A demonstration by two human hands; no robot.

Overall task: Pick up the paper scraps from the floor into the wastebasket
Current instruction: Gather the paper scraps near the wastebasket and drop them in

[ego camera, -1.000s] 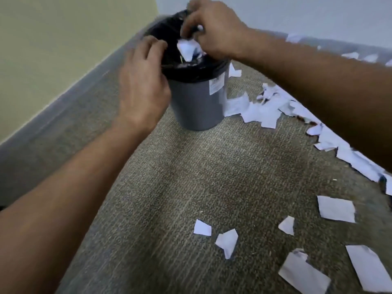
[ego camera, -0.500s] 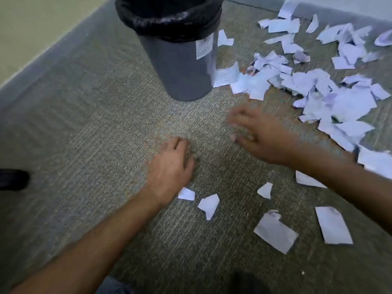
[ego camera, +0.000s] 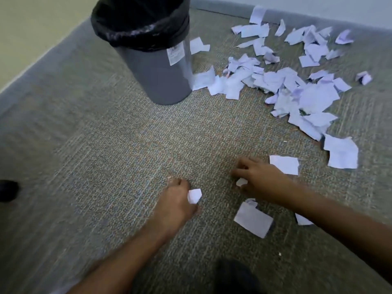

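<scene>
A grey wastebasket [ego camera: 161,79] with a black liner stands on the carpet at the upper left. Low on the carpet, my left hand [ego camera: 175,203] pinches a small white paper scrap [ego camera: 194,195]. To its right, my right hand [ego camera: 259,179] curls its fingers round another small scrap [ego camera: 241,182]. A larger scrap [ego camera: 252,220] lies just below my right hand, and one more [ego camera: 285,164] lies beside its knuckles. A big heap of white scraps [ego camera: 297,92] spreads right of the wastebasket toward the wall.
Grey-brown carpet [ego camera: 127,155] covers the floor, bounded by a baseboard along the left and the far wall. A dark shoe tip [ego camera: 7,190] shows at the left edge, and a dark shape [ego camera: 235,276] sits at the bottom centre.
Both hands left the wastebasket rim and came down to the carpet. Each has now taken hold of a small scrap that lay loose half a second ago.
</scene>
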